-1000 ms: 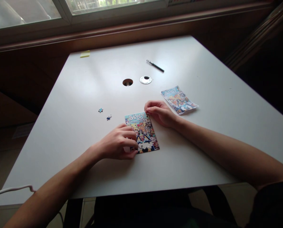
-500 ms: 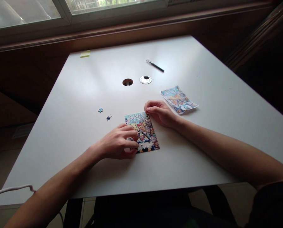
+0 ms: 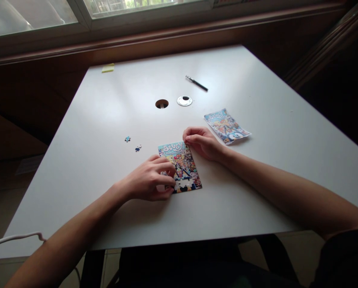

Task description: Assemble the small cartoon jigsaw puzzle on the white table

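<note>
A colourful jigsaw puzzle (image 3: 187, 164) lies flat on the white table, most of its picture assembled. Near its lower edge a pale gap shows between the pieces. Over the puzzle's left side rests my left hand (image 3: 151, 179), fingers bent and thumb drawn toward the forefinger at the lower left. What these fingertips hold, if anything, is hidden. My right hand (image 3: 203, 142) is curled at the upper right corner, thumb and forefinger pinched on it. Left of the puzzle lie two loose pieces, a light blue piece (image 3: 127, 139) and a dark blue and white piece (image 3: 138, 148).
Right of the puzzle lies a printed picture sheet (image 3: 226, 126) with the same design. Farther back are a black pen (image 3: 196, 83), a round cable hole (image 3: 161, 104) and its metal cover (image 3: 184, 101). A yellow sticky note (image 3: 108, 68) and a white cable (image 3: 15, 237) sit near the table's edges.
</note>
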